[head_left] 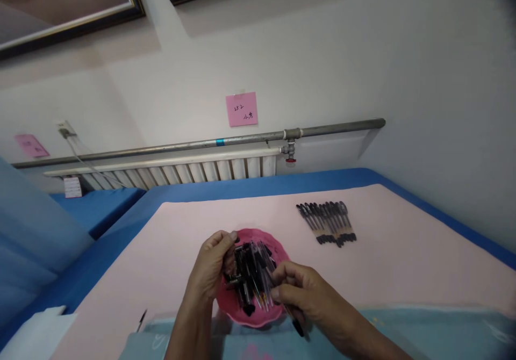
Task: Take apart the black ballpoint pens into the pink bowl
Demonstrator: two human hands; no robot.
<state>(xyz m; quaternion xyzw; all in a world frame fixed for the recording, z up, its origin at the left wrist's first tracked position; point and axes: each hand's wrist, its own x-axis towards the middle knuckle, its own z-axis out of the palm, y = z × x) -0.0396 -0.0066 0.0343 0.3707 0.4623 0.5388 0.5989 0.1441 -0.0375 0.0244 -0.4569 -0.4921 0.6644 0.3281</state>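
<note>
- Head view: black pens [250,274] were heaped in a round pink plastic bowl [253,320] on the counter [403,274].
- Several were gripped by the left hand [212,268].
- A single pen [296,325] was pinched in the right hand [302,291].

Black pens [250,274] heaped crisscross in pink dish [279,250]; single pen [293,321] slanting past rim.

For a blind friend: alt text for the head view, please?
A left hand and right hand reach into a pink dish heaped with black pens, the right pinching one pen. A row of pens lies beyond on the pink table cover.
</note>
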